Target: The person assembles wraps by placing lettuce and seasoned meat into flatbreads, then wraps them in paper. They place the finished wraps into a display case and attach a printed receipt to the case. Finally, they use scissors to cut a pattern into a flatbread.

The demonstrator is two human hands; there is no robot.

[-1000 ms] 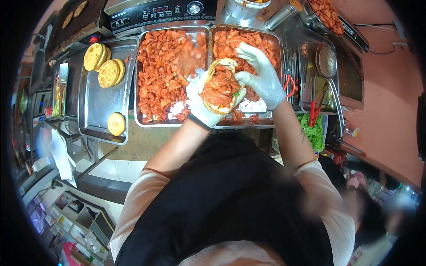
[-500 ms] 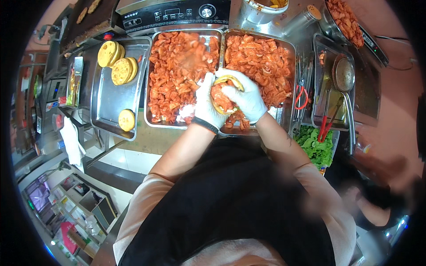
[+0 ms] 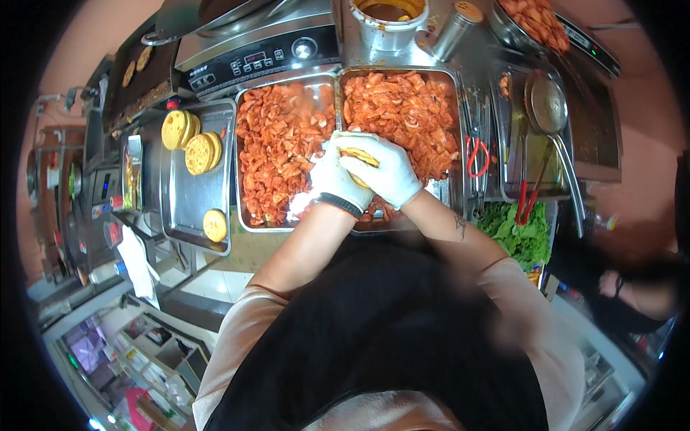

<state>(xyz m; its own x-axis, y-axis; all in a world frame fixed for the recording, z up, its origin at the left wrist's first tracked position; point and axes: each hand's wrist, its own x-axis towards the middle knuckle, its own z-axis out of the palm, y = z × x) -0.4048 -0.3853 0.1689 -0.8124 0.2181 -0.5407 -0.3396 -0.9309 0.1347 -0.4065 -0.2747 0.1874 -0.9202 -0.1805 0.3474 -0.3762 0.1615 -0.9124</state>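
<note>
Both my hands wear white gloves and press together around a yellow round flatbread (image 3: 359, 156). My left hand (image 3: 336, 179) cups it from the left and below. Over its right side and top wraps my right hand (image 3: 392, 171), fingers closed. Only a strip of the bread's yellow edge shows; any filling is hidden by the gloves. The hands are over the near part of two metal trays of red, sauce-coated meat pieces, the left heap (image 3: 272, 154) and the right heap (image 3: 402, 118).
Left, a metal tray (image 3: 188, 212) carries two stacks of flatbreads (image 3: 203, 153) and a single one (image 3: 215, 225). Right are red-handled scissors (image 3: 477, 158), a strainer ladle (image 3: 546, 108) and lettuce (image 3: 514, 237). Behind stand a sauce bucket (image 3: 388, 32) and a shaker (image 3: 458, 32). Another person's arm (image 3: 640, 296) shows at right.
Earlier the flatbread gaped with red meat showing inside and my right thumb on the meat. Now my hands have closed over it, hiding the meat. The whole view has shifted slightly.
</note>
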